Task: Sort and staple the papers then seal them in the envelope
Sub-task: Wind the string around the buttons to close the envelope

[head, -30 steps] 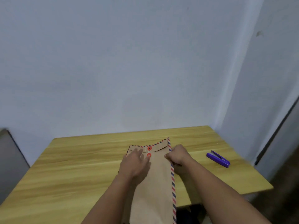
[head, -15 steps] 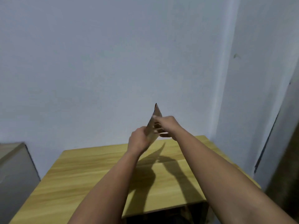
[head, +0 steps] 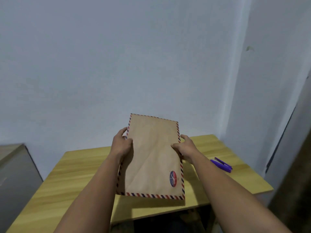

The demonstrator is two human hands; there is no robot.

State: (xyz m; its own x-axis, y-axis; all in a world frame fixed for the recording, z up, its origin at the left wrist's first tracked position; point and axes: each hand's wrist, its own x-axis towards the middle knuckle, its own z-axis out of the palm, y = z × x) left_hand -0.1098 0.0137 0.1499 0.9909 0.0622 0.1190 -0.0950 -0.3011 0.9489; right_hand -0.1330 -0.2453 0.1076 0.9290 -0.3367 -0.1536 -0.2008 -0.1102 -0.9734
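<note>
Envelope (head: 152, 155) of brown kraft paper filled the middle of the view, lifted clear of the table (head: 70, 179) and tilted so that its plain face looked up toward the camera. A border of red and blue diagonal stripes ran round all four edges, and a small oval red-and-blue emblem sat near its lower right corner. The paper looked matte and slightly creased, with one faint diagonal fold line crossing the face; its shape was a tall rectangle with crisp corners. Beneath it the table showed a smooth, pale yellow wood grain, and a shadow of the envelope fell on the near edge. A purple stapler (head: 221, 165), slim and glossy, lay on the table well to the right. The left hand (head: 121, 145) gripped the envelope's left edge, thumb on the front and fingers curled behind. The right hand (head: 186, 147) pinched the right edge likewise, thumb pressed on the face. Both bare forearms reached forward from the bottom of the view, converging on the envelope.
</note>
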